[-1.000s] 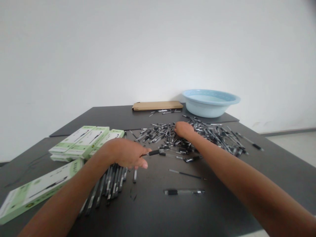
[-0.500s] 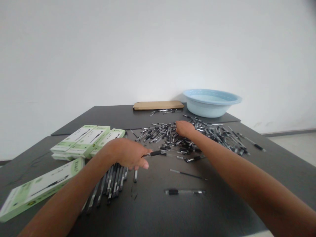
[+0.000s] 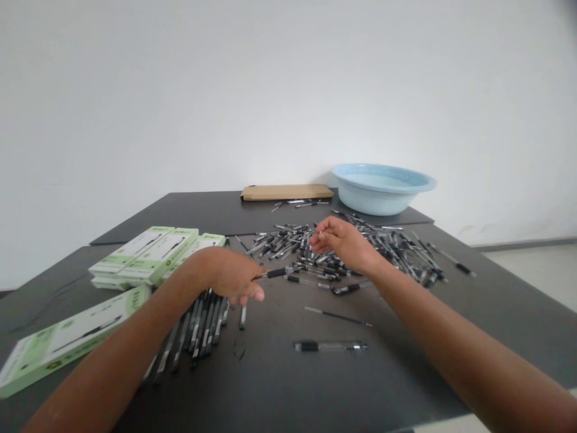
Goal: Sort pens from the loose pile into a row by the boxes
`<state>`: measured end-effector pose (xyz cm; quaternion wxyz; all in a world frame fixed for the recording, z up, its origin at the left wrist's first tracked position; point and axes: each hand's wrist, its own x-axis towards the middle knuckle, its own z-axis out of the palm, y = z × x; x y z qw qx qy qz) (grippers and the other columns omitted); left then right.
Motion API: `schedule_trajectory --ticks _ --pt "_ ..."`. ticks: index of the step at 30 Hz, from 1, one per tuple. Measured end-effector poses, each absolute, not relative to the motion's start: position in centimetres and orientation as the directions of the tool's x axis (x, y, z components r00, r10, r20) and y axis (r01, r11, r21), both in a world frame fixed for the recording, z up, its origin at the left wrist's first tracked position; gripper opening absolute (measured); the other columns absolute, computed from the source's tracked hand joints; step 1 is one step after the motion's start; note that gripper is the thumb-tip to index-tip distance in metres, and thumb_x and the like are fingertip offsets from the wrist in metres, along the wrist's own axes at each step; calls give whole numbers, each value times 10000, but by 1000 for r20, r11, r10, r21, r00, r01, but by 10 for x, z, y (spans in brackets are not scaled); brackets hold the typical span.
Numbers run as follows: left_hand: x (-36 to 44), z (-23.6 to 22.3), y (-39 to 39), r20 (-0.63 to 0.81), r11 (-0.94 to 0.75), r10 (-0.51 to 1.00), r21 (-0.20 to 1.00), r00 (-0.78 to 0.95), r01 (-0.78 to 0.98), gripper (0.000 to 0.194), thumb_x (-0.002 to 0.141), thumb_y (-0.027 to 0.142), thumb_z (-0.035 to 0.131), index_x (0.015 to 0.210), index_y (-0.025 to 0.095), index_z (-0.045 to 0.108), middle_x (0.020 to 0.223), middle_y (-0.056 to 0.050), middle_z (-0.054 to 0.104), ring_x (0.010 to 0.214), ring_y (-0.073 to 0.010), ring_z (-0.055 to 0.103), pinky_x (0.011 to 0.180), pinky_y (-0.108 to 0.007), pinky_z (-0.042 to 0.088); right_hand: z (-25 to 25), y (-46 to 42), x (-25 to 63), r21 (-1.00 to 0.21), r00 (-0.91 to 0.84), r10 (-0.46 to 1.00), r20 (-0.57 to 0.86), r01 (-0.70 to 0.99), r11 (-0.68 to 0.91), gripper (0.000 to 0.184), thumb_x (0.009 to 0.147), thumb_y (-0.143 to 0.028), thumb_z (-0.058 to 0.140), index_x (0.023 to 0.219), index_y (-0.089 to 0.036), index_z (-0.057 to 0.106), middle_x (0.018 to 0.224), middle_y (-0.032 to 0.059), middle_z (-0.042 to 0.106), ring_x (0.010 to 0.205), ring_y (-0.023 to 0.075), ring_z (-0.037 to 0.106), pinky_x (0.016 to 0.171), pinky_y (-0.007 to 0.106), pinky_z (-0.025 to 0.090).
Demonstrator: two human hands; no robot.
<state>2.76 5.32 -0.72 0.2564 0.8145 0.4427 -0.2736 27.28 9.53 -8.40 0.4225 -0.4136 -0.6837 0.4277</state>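
Over on the left, green-and-white boxes (image 3: 164, 251) sit on the dark tabletop (image 3: 270, 385), near a row of pens (image 3: 205, 328). The left hand (image 3: 234, 276) grips a pen (image 3: 276, 273), which points toward the loose pile of pens (image 3: 283, 240). The right hand (image 3: 336, 240) hovers at that pile, fingers curled narrow; whether they pinch anything, I can't tell. Behind it stands a blue basin (image 3: 378, 201).

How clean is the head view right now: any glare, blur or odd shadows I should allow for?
Head view: soft, fairly even light; faint shadow on the wall beside the basin; darkened top-right corner; small print on the boxes too soft to read; pens in the pile blending together.
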Motion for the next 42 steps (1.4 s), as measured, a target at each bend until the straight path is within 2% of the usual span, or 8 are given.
schedule_trajectory --ticks 3,8,14,18,24,30,36,42 --pt "31 -11 55 -697 -476 561 170 447 863 295 899 317 419 998 119 614 972 -151 741 807 -233 694 648 -284 508 -89 68 257 -977 -338 917 212 -96 191 192 853 -331 587 860 -198 449 751 7 685 636 139 663 621 288 530" --pt "35 -16 57 -722 -457 555 150 413 877 290 911 291 412 995 104 616 985 -169 737 810 -230 695 644 -277 508 -99 43 244 -961 -391 882 263 -185 204 250 858 -393 617 833 -187 477 632 -20 651 482 89 563 478 201 417" --pt "31 -25 64 -725 -448 541 181 427 876 281 897 300 426 924 120 639 934 -140 751 780 -217 694 626 -263 510 -105 37 241 -943 -450 866 219 -327 68 276 827 -388 672 905 -179 508 775 16 701 632 123 669 630 267 522" --pt "30 -28 68 -728 -439 537 190 426 878 293 900 306 423 930 112 641 947 -158 749 792 -232 698 642 -288 519 -107 37 241 -934 -474 857 205 -355 27 285 820 -401 679 904 -176 528 813 36 714 690 146 693 679 305 540" --pt "29 -30 70 -739 -428 530 191 416 883 318 892 306 432 1032 101 632 960 -165 746 804 -244 702 642 -295 529 -104 35 243 -941 -424 876 231 -325 91 274 831 -414 662 887 -180 530 736 12 703 582 120 662 580 253 514" --pt "27 -32 71 -737 -416 533 201 416 887 286 901 325 434 952 131 639 948 -140 752 799 -225 702 648 -278 524 -101 30 240 -929 -422 860 287 -341 143 257 830 -386 672 894 -187 522 801 29 719 662 142 689 656 300 548" --pt "29 -23 70 -758 -409 510 202 407 890 278 920 322 413 916 125 609 1006 -166 735 851 -223 697 688 -268 517 -106 31 237 -934 -430 864 260 -338 113 252 826 -366 680 894 -184 519 833 39 729 702 148 701 693 313 558" --pt "30 -21 68 -734 -430 517 221 440 875 292 896 341 415 888 135 621 951 -155 743 815 -237 693 664 -277 509 -105 33 239 -938 -369 886 283 -298 176 268 842 -420 645 877 -191 510 748 16 711 593 134 675 589 276 541"
